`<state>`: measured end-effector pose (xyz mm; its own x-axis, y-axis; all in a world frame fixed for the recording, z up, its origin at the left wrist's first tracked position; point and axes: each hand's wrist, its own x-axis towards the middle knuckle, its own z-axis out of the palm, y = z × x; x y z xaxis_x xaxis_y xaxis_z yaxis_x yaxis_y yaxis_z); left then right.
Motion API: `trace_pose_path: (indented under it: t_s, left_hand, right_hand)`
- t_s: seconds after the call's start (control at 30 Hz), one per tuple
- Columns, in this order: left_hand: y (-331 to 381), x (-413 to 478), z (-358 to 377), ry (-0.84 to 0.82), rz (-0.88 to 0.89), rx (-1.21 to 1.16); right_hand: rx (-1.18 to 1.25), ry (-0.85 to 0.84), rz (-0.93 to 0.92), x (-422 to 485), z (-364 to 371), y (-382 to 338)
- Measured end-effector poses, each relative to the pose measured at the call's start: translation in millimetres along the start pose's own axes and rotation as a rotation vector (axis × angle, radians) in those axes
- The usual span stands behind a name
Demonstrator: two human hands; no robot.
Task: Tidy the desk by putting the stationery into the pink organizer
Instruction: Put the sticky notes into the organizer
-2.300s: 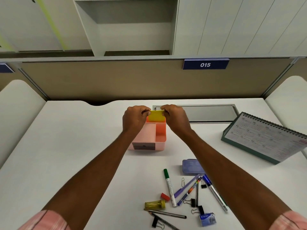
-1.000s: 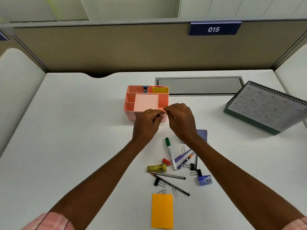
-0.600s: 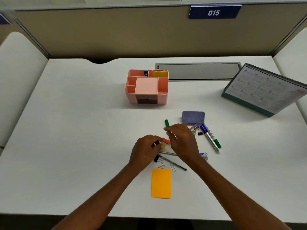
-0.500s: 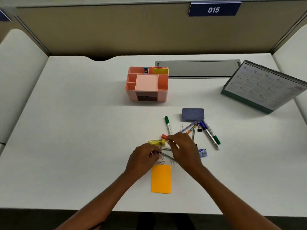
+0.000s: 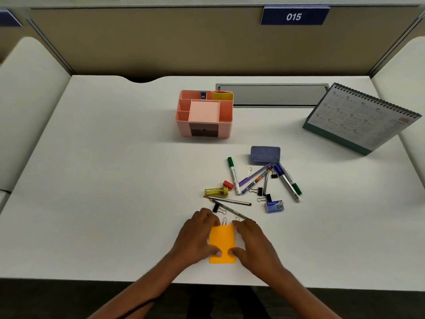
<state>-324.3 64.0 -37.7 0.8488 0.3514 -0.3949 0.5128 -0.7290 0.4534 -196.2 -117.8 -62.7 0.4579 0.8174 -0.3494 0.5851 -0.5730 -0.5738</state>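
A spiral-bound calendar point(image 5: 358, 118) on a green base stands tilted at the right rear. Just left of it, a long grey cable hatch point(image 5: 271, 95) lies flush along the back edge. Behind rises a tan partition point(image 5: 161, 42) carrying a blue number plate point(image 5: 294, 16) that reads 015. A second blue plate point(image 5: 9, 18) is cut off at far left. White rounded side panels, left point(image 5: 30, 100) and right point(image 5: 404, 77), flank the scene.

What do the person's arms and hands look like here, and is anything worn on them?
The left hand and right hand are bare: no gloves, and no rings that can be made out. The left forearm and right forearm are uncovered down to the picture's bottom edge. No watch, bracelet or sleeve shows in this view.
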Motion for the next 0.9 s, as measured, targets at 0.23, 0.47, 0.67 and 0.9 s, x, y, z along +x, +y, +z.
trace_pose_path:
  t_s: [0.23, 0.47, 0.67, 0.9]
  left_hand:
    - [6.9, 4.9, -9.6, -0.001, -0.073, -0.234]
    - [5.0, 20.4, -49.0, 0.23, 0.043, -0.388]
    - [10.0, 43.3, -96.3, 0.455, 0.102, -0.405]
    - [16.3, 86.3, -153.9, 0.756, 0.192, -0.265]
  right_hand:
    - [0.105, 0.049, -0.003, 9.9, -15.5, -9.8]
    - [0.168, 0.205, -0.149, 36.9, -64.0, -25.3]
    - [0.169, 0.34, -0.255, 73.9, -111.3, -46.5]
    - [0.155, 0.457, -0.37, 122.8, -166.9, -76.8]
